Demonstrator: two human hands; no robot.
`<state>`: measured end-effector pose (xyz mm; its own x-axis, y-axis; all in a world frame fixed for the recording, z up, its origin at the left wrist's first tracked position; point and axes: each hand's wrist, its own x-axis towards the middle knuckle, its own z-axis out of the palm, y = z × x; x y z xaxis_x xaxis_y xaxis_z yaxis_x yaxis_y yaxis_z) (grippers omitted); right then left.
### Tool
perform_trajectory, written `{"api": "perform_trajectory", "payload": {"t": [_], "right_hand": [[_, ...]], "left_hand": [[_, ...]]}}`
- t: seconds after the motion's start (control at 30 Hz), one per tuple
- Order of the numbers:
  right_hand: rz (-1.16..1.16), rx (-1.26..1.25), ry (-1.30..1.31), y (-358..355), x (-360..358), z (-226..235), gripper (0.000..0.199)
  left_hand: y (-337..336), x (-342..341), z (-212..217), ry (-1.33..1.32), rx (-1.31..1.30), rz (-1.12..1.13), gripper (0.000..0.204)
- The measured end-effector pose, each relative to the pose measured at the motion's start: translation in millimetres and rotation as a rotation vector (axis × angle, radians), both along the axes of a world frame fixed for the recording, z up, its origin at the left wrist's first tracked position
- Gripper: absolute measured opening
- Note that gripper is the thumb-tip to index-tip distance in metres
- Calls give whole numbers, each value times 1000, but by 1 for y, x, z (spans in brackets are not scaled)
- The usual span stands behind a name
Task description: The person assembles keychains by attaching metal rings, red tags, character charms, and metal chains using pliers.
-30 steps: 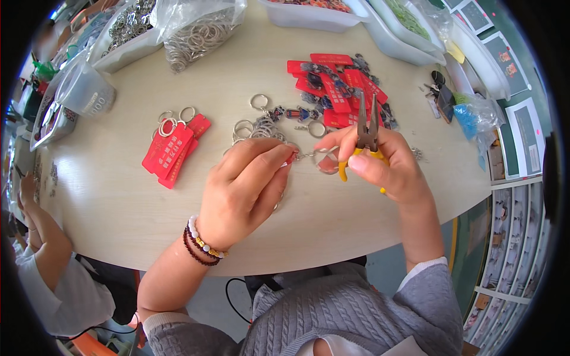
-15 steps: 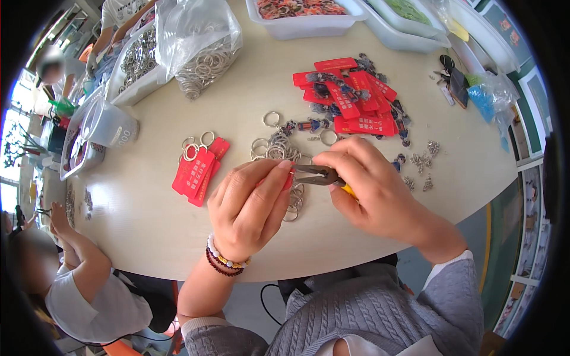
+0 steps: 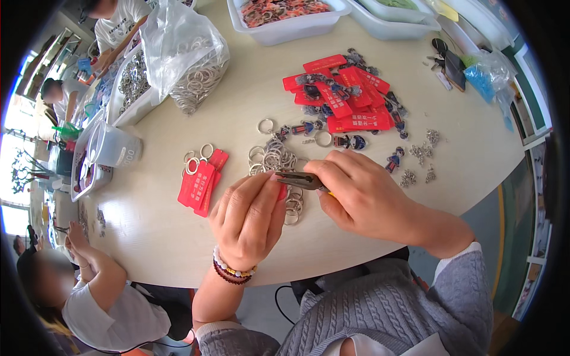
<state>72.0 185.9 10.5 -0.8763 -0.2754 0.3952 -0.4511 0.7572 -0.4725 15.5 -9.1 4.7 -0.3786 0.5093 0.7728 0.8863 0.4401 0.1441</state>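
My right hand (image 3: 365, 199) grips pliers (image 3: 298, 179) with yellow handles, jaws pointing left. My left hand (image 3: 249, 216) pinches a small red tag and ring at the plier tips; the piece is mostly hidden by the fingers. Under both hands lies a heap of loose metal key rings (image 3: 274, 160) on the pale round table (image 3: 154, 237). A small stack of finished red tags with rings (image 3: 202, 181) lies left of my left hand. A larger pile of red tags and figure charms (image 3: 344, 107) sits beyond my right hand.
A clear bag of rings (image 3: 187, 59) and trays of rings (image 3: 133, 83) stand at the far left. White bins (image 3: 291, 21) line the far edge. Small metal clasps (image 3: 418, 157) lie at the right. Other people sit at the left, one near the lower left (image 3: 89, 296).
The pliers swung from upright in my right hand to lying flat, jaws pointing left into my left hand's fingertips. Both hands drew together over the ring heap; the view shifted.
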Motion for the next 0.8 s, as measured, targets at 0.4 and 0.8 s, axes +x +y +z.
{"api": "perform_trajectory", "payload": {"t": [0.4,0.8], "right_hand": [[-29,64,128,0,3,-1,42],[28,-42,-60,4,4,-2,29]], "left_hand": [[0,1,-1,26,-9,-19,25],[4,4,1,25,-12,13,22]]}}
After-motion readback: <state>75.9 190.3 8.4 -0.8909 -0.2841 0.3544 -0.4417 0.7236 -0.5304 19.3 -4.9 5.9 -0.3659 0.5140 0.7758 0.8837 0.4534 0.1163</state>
